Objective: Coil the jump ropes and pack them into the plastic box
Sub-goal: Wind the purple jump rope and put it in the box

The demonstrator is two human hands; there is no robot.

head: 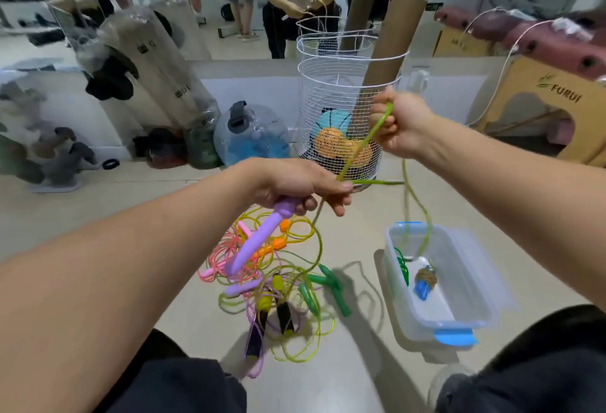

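Left of centre on the floor: a tangle of jump ropes, pink, yellow-green, purple and green, with their handles mixed in.

Your left hand is curled round a purple handle, which hangs down and to the left over the tangle. Thumb and forefinger of the same hand pinch the yellow-green rope.

That rope runs taut, up and to the right, into your right hand, whose fingers are closed on it in front of the white wire basket. Further strands drop from the hands into the clear plastic box on the floor at right. In the box: a coiled green rope and a blue-handled bundle.
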